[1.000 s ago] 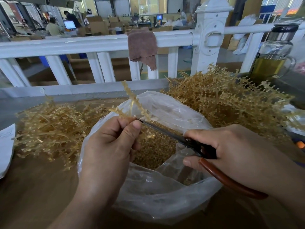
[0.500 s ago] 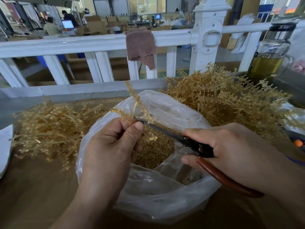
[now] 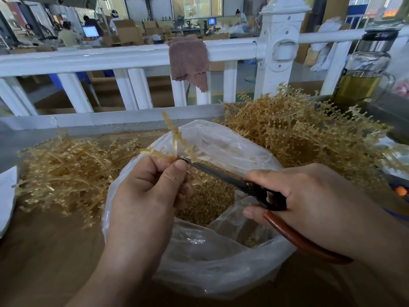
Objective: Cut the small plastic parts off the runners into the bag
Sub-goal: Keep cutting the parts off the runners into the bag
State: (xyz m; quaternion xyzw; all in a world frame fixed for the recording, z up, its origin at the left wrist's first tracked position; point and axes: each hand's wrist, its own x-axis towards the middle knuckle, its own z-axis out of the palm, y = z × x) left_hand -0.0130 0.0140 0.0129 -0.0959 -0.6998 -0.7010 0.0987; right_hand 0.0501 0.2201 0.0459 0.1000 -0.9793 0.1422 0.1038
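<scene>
Over the bag mouth: the left hand (image 3: 146, 196) holds a tan runner (image 3: 177, 138) up, its sprig leaning away toward the railing, with small knobbly parts along the stem.
Left grip: clenched on the runner's lower end, which is pinched between the thumb and the curled fingers.
Right grip: the right hand (image 3: 309, 200) grasps the scissors (image 3: 221, 175), its fingers wrapped round the black and red-brown handles.
Scissors: the blades slant up and to the left, with the tip at the runner just beside the left thumb. They look nearly together, but I cannot tell whether they bite the stem.
Bag (image 3: 199, 262): clear plastic, open at the top, standing on the surface (image 3: 44, 251) between two heaps, directly under both hands.
Cut parts (image 3: 208, 200): a bed of small tan pieces lies inside the bag, below the blades.
Left heap (image 3: 66, 173): thin, flat tan strands spread on the surface, touching the bag's left side.
Right heap (image 3: 298, 134): a taller tangle of runners studded with small parts, behind and to the right of the bag.
Behind: a white railing (image 3: 99, 60) runs along the far edge, with a dull pink cloth (image 3: 189, 60) draped over its top rail.
Far right: a glass bottle (image 3: 365, 69) with a dark cap, partly filled with yellow-green liquid, stands beyond the right heap.
Left edge: a white sheet (image 3: 6, 196) lies on the surface, cut off by the frame.
</scene>
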